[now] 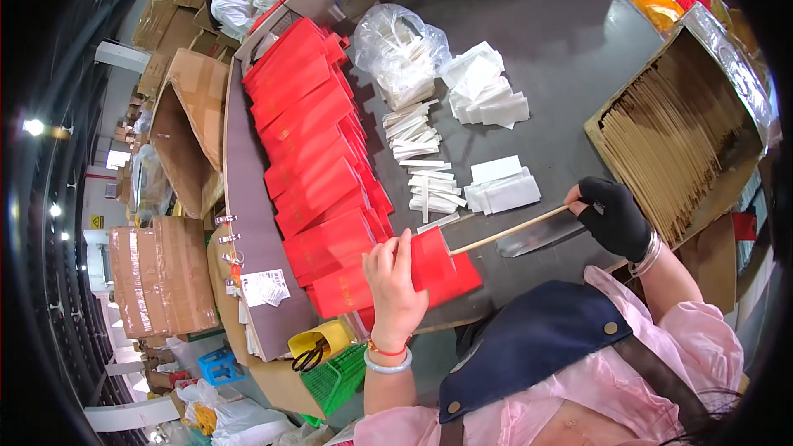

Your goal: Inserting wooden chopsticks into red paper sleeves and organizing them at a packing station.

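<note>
My left hand, with a red string and a pale bangle at the wrist, presses its fingers together on a red flag at the table's near edge. In a black fingerless glove, my right hand pinches the end of a thin wooden stick. The stick slants down to the left, and its far end meets the flag's edge by my left fingers; whether it goes inside I cannot tell. Overlapping red flags with faint yellow print run in a long row at the left. Below the stick lies a clear shiny strip.
An open carton full of wooden sticks leans at the right. Mid-table are white paper slips, small white strips and a clear plastic bag. Scissors stick out of a yellow holder. Another person is far left.
</note>
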A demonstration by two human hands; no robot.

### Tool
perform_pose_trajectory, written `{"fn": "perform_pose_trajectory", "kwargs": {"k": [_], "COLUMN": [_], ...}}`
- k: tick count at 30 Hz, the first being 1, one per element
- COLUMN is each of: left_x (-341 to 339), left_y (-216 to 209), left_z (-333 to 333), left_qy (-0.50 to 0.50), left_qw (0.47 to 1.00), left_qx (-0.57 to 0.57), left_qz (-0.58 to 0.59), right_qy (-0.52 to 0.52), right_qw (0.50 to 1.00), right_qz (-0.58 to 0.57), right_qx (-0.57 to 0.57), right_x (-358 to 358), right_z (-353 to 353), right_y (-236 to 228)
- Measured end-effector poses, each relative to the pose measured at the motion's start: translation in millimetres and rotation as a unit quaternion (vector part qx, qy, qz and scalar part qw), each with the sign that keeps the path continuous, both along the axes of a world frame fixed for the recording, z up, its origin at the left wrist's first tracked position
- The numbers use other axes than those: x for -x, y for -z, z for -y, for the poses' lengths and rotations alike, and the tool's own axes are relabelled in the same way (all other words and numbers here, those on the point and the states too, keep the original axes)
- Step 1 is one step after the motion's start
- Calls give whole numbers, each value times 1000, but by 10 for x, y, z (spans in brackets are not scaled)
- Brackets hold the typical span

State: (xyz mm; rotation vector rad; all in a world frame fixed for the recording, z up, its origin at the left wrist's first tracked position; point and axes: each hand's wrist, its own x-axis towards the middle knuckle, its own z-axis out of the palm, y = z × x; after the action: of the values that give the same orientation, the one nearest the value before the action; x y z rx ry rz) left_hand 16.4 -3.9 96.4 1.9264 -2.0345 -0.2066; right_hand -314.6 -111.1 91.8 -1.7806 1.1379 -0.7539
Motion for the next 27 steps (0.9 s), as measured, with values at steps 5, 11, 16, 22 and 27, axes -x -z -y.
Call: {"fn": "perform_pose_trajectory", "kwargs": {"k": [5, 11, 16, 22, 27], "left_x": [30, 93, 200, 629, 724], "left_y": [-28, -3, 88, 49, -20], "left_z": [-33, 29, 201, 580, 728], "left_qy": [-3, 12, 54, 177, 213], "left_qw": [1000, 1000, 998, 983, 974], "left_qx": [2, 4, 17, 39, 28], "left_qz": [11, 4, 13, -13, -69], "right_qy": [19, 57, 178, 318, 421], "right_qw": [999, 997, 979, 910, 855], "right_qz": [0, 9, 24, -236, -226], "right_qx": [-27, -44, -94, -124, -203], "right_x": [56, 184, 913, 3008, 4363], "right_z": [-64, -149, -420, -2514, -5526], "right_y": [74, 96, 114, 819, 2500]}}
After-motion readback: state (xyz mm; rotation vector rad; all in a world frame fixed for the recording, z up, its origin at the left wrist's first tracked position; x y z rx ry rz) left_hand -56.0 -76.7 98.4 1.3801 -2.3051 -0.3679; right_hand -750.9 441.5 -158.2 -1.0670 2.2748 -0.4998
